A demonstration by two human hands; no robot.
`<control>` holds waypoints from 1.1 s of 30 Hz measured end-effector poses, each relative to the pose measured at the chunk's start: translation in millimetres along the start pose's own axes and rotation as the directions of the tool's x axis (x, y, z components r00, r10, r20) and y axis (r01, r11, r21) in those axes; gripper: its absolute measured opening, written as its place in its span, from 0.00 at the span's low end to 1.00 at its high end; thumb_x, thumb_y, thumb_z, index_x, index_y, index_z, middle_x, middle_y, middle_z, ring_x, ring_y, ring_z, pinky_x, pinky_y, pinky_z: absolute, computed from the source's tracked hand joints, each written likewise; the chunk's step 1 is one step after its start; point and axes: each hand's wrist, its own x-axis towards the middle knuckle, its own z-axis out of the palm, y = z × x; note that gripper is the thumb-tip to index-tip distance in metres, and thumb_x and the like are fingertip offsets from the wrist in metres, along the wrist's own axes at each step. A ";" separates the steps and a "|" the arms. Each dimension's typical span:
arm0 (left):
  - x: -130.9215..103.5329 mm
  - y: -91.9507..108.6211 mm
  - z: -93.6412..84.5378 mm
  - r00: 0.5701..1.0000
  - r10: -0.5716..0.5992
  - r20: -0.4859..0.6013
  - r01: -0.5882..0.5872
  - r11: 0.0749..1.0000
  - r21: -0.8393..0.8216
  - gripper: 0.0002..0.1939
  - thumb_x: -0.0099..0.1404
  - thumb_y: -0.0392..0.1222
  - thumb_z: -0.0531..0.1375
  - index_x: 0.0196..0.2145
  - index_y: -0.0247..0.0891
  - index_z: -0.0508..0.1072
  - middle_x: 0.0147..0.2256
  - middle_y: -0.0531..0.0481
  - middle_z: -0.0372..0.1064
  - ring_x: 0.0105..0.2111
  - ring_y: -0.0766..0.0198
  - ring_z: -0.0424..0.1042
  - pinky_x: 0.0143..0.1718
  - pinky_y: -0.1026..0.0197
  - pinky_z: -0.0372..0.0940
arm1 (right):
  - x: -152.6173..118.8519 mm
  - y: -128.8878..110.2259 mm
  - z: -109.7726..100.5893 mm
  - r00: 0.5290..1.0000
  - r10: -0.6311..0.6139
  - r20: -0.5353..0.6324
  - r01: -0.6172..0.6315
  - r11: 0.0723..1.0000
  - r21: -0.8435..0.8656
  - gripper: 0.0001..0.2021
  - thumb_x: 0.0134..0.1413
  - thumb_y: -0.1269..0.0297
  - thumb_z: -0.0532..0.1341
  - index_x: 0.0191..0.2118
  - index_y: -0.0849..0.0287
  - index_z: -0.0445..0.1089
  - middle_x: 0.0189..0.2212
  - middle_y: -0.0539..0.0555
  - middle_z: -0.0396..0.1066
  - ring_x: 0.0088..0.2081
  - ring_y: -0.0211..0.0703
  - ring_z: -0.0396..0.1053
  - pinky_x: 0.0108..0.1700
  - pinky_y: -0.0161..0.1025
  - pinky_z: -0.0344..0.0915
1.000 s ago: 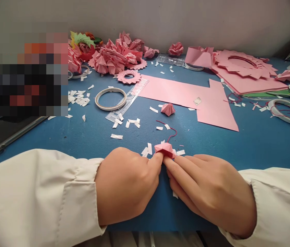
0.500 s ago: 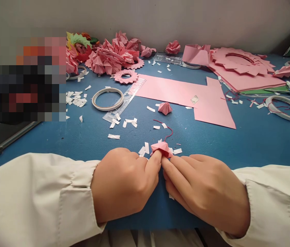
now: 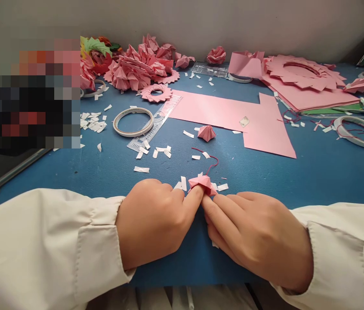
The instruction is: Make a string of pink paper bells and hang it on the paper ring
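Note:
Between my two hands, low over the blue table [image 3: 104, 170], is a small folded pink paper piece [image 3: 198, 181] with a red string [image 3: 216, 161] running out from its top. My left hand [image 3: 156, 219] is curled, its index finger pressed into the near side of the paper. From the other side my right hand [image 3: 256, 237] holds the piece with its fingers together; the thumb side is partly hidden. Beyond them stands a second folded pink paper piece [image 3: 207, 133], pleated and pointed at the top. White paper strips [image 3: 222, 187] lie around the held piece.
A tape roll [image 3: 115, 125] rests against a clear ruler [image 3: 140, 141] at left. Pink paper sheets [image 3: 208, 110] lie behind, with a pile of pink paper folds [image 3: 133, 71] at the back. Another tape roll [image 3: 341, 125] is at right, a dark phone-like device [image 3: 14, 170] at far left.
The whole view has shifted slightly, with things sitting a little higher. My left index finger has pushed slightly further right against the paper; both hands keep their hold.

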 end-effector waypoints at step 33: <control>4.5 -2.0 0.0 0.996 0.022 -0.083 -0.019 0.999 0.040 0.10 0.60 0.30 0.50 0.35 0.28 0.71 0.15 0.52 0.64 0.12 0.60 0.63 0.13 0.58 0.52 | 7.0 11.6 -0.2 0.995 0.057 -0.086 -0.045 0.990 0.132 0.10 0.55 0.73 0.55 0.32 0.69 0.74 0.18 0.52 0.69 0.18 0.39 0.60 0.20 0.39 0.51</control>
